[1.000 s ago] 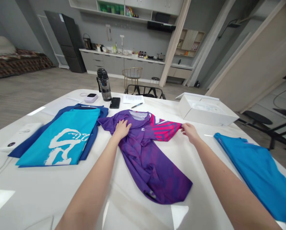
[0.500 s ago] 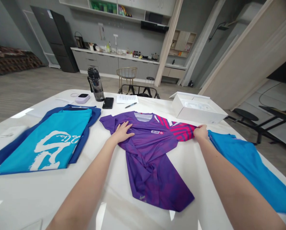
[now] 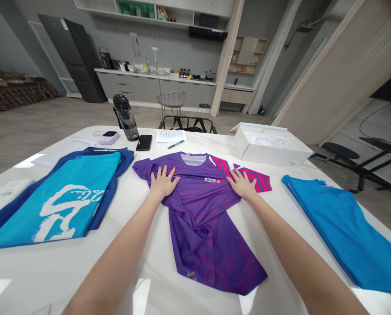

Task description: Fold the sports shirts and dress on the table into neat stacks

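A purple T-shirt (image 3: 198,214) with one pink-striped sleeve lies on the white table (image 3: 116,267), its collar toward the far side. The body is twisted and bunched below the chest. My left hand (image 3: 163,183) rests flat on the chest near the plain purple sleeve, fingers spread. On the opposite side, my right hand (image 3: 243,183) presses flat beside the white chest logo, at the base of the striped sleeve, fingers apart. Neither hand grips the cloth.
Folded turquoise and navy shirts (image 3: 80,192) lie at the left, blue cloth (image 3: 343,227) at the right. Toward the back are a water bottle (image 3: 126,118), a phone (image 3: 144,142), a purple-white gadget (image 3: 109,138), a paper (image 3: 171,136), a pen (image 3: 176,144) and an open white box (image 3: 274,151).
My right hand has let go of the striped sleeve's end and moved left onto the shirt's chest, fingers now spread. My left hand stays flat on the shirt.
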Demonstrator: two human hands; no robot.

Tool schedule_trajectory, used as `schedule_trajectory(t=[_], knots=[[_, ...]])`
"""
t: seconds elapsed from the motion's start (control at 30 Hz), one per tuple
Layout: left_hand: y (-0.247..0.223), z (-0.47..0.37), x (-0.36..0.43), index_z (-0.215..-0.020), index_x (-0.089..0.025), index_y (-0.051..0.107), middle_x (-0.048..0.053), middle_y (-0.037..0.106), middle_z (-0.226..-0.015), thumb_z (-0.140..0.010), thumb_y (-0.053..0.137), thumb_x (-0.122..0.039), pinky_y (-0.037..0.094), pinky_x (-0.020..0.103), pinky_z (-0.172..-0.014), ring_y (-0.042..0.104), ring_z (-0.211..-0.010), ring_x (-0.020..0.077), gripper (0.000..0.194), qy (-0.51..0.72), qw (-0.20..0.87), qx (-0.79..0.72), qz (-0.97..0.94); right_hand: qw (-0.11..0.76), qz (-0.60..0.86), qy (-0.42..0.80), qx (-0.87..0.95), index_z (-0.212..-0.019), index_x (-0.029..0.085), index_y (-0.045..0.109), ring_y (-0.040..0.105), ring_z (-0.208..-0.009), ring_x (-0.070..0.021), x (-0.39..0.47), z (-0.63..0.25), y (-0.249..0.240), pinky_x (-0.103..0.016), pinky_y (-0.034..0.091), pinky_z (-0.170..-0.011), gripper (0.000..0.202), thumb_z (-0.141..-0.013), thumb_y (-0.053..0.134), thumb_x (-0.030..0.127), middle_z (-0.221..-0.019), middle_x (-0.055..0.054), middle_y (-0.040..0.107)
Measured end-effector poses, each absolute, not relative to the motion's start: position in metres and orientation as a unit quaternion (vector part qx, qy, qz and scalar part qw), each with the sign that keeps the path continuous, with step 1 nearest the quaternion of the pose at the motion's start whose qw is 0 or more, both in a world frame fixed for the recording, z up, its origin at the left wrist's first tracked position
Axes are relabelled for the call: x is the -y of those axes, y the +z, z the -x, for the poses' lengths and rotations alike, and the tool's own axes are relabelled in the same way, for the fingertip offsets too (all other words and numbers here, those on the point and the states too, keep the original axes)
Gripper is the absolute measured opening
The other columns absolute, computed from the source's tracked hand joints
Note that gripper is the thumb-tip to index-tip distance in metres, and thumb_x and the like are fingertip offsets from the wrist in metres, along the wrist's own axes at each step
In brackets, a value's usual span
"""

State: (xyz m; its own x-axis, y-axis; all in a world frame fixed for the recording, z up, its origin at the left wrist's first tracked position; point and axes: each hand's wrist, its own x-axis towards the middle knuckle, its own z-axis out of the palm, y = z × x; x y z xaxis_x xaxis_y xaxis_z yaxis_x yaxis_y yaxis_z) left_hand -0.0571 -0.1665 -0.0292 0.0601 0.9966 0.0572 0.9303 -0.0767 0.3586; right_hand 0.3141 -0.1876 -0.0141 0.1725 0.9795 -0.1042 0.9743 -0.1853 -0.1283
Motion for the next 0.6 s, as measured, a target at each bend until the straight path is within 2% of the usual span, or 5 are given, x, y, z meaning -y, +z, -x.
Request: schedule_trajectory(t=[0.17,0.3,0.4,0.5,0.6], knots=[[-0.027,0.051,0.142,-0.153,-0.031,0.043,0.011,0.025,-0.166,-0.093,0.038,-0.069,0.006,0.063,-0.121,0.016,-0.154,0.0360,0.071,0.119,0.130,-0.655,-0.735,0.014,0.778,0.107,0.619,-0.160,0.045,0.019,0.007,-0.154,-0.0383,0.162,-0.334,-0.014,-0.081,0.003,-0.109,0.073,-0.094,0.016,0.077,-0.170,0.002,0.011],[-0.026,0.048,0.129,-0.152,-0.032,0.045,0.010,0.029,-0.165,-0.091,0.040,-0.072,0.007,0.062,-0.121,0.020,-0.154,0.0344,0.073,0.158,0.124,-0.657,-0.727,0.019,0.785,0.110,0.609,-0.160,0.045,0.017,0.005,-0.154,-0.0379,0.147,-0.347,-0.015,-0.081,0.006,-0.110,0.075,-0.092,0.019,0.078,-0.170,0.003,0.008],[-0.028,0.060,0.126,-0.147,-0.032,0.051,0.011,0.032,-0.163,-0.089,0.043,-0.071,0.010,0.069,-0.118,0.022,-0.152,0.0392,0.070,0.204,0.117,-0.708,-0.665,0.018,0.791,0.114,0.601,-0.159,0.046,0.016,0.002,-0.154,-0.0390,0.141,-0.357,-0.017,-0.081,0.006,-0.109,0.075,-0.092,0.024,0.078,-0.170,0.003,0.007],[-0.031,0.085,0.127,-0.139,-0.028,0.059,0.017,0.041,-0.157,-0.085,0.051,-0.069,0.015,0.073,-0.114,0.030,-0.146,0.0466,0.068,0.242,0.086,-0.755,-0.603,0.016,0.797,0.122,0.592,-0.160,0.045,0.016,0.001,-0.153,-0.0418,0.138,-0.365,-0.019,-0.083,0.006,-0.108,0.078,-0.091,0.028,0.078,-0.170,0.001,0.007],[-0.030,0.109,0.131,-0.136,-0.020,0.062,0.023,0.053,-0.146,-0.083,0.054,-0.067,0.005,0.076,-0.113,0.037,-0.140,0.0512,0.071,0.239,0.016,-0.783,-0.574,0.011,0.802,0.132,0.582,-0.160,0.044,0.014,0.000,-0.153,-0.0440,0.138,-0.375,-0.018,-0.084,0.006,-0.107,0.082,-0.089,0.030,0.080,-0.170,0.000,0.005]])
